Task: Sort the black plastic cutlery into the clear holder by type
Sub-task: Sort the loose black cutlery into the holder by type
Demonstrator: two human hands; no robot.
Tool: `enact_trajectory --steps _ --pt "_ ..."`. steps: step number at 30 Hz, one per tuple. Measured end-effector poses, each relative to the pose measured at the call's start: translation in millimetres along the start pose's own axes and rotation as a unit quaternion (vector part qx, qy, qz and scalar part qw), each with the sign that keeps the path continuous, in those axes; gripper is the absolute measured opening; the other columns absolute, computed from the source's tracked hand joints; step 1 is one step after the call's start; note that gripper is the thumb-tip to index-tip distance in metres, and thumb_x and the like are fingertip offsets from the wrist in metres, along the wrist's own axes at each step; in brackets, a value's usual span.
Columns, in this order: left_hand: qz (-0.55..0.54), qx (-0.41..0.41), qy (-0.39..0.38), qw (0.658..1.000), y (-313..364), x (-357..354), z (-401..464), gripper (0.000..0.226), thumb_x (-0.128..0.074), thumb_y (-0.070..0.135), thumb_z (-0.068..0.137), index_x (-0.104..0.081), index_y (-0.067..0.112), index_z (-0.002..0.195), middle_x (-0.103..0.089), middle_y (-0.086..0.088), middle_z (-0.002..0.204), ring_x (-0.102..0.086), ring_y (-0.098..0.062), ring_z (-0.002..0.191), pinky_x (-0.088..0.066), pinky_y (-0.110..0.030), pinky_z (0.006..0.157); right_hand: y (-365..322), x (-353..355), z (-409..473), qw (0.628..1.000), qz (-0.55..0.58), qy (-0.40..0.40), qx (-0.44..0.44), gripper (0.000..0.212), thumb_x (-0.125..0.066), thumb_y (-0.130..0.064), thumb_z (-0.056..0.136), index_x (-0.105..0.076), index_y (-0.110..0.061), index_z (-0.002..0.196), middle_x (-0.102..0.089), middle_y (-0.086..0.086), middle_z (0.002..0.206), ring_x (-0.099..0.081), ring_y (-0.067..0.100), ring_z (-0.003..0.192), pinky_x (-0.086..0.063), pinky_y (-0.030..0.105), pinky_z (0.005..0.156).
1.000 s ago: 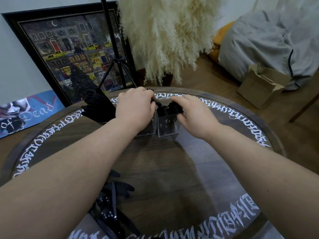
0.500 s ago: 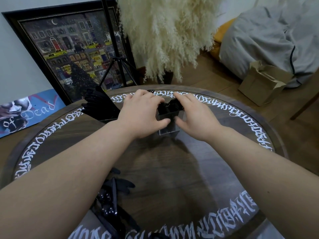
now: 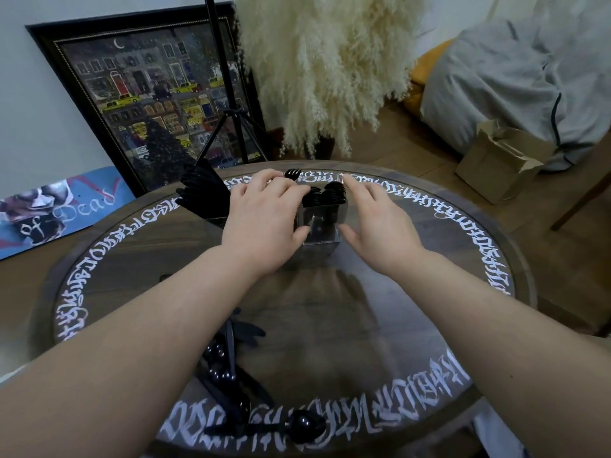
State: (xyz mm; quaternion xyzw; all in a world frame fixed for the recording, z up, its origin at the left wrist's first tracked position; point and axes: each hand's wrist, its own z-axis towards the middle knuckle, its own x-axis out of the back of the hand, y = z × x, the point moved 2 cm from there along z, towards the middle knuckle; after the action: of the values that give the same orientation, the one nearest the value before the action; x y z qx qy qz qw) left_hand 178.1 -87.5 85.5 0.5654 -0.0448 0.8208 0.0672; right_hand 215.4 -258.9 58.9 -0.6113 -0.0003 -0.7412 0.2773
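The clear holder (image 3: 322, 239) stands at the far middle of the round table. Its right compartment holds black spoons (image 3: 325, 196), and black knives (image 3: 201, 193) fan out of its left end. One black fork (image 3: 292, 175) pokes up behind my left hand (image 3: 261, 223). That hand lies over the holder's middle with fingers spread, its thumb touching the front wall. My right hand (image 3: 373, 223) hovers just right of the holder with straight fingers and holds nothing. A loose pile of black cutlery (image 3: 231, 368) lies near the front left, partly under my left forearm.
The round wooden table (image 3: 363, 325) carries a ring of white lettering. A lone black spoon (image 3: 305, 424) lies at its front edge. Behind it are a tripod (image 3: 228, 120), a framed picture (image 3: 152, 94) and pampas grass (image 3: 330, 61). A cardboard box (image 3: 499, 163) sits on the floor right.
Both hands opened and loosened around the holder. My right hand drew slightly off to the right of the spoon compartment. The camera view shifted a little.
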Motion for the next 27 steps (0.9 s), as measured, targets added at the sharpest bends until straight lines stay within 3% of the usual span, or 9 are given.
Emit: enact_trajectory --steps 8,13,16,22,27 --pt "-0.044 0.021 -0.098 0.994 5.1 22.2 -98.7 0.059 -0.062 0.049 0.084 -0.045 0.030 0.137 -0.045 0.011 0.137 -0.028 -0.017 0.133 -0.031 -0.041 0.102 -45.4 22.8 -84.2 0.999 0.011 -0.040 0.032 0.065 -0.058 -0.028 0.091 -0.026 -0.025 0.148 -0.036 0.001 0.142 -0.053 0.025 0.109 -0.043 0.032 0.078" --pt "-0.048 0.067 -0.193 0.978 -9.2 23.1 -167.5 0.061 -0.061 0.053 0.084 -0.044 0.030 0.138 -0.042 0.005 0.140 -0.032 -0.021 0.132 -0.035 -0.044 0.108 -76.5 5.1 -131.2 0.988 -0.002 -0.136 0.073 0.062 -0.059 -0.032 0.090 -0.033 -0.024 0.145 -0.042 0.004 0.138 -0.053 0.026 0.117 -0.047 0.039 0.093" --pt "-0.040 0.109 -0.236 0.965 -19.0 19.7 -199.8 0.066 -0.063 0.055 0.081 -0.042 0.031 0.139 -0.038 0.004 0.143 -0.032 -0.023 0.132 -0.035 -0.045 0.108 -87.9 -12.5 -149.4 0.976 -0.017 -0.202 0.079 0.057 -0.062 -0.038 0.089 -0.041 -0.023 0.140 -0.047 0.001 0.133 -0.055 0.022 0.114 -0.047 0.036 0.093" --pt "-0.062 0.157 -0.248 0.954 -35.5 12.0 -232.7 0.069 -0.065 0.049 0.083 -0.037 0.032 0.144 -0.035 -0.001 0.146 -0.035 -0.025 0.131 -0.033 -0.037 0.108 -96.1 -43.3 -168.9 0.951 -0.045 -0.301 0.055 0.051 -0.072 -0.045 0.078 -0.059 -0.021 0.120 -0.048 0.002 0.109 -0.055 0.024 0.101 -0.049 0.035 0.088" --pt "-0.108 0.185 -0.213 0.953 -44.7 0.7 -229.8 0.066 -0.061 0.043 0.088 -0.031 0.034 0.146 -0.026 -0.002 0.152 -0.033 -0.029 0.134 -0.032 -0.039 0.108 -100.4 -54.0 -163.8 0.955 -0.044 -0.291 0.039 0.032 -0.073 -0.032 0.079 -0.058 -0.023 0.106 -0.047 -0.001 0.103 -0.051 0.020 0.091 -0.049 0.033 0.082"
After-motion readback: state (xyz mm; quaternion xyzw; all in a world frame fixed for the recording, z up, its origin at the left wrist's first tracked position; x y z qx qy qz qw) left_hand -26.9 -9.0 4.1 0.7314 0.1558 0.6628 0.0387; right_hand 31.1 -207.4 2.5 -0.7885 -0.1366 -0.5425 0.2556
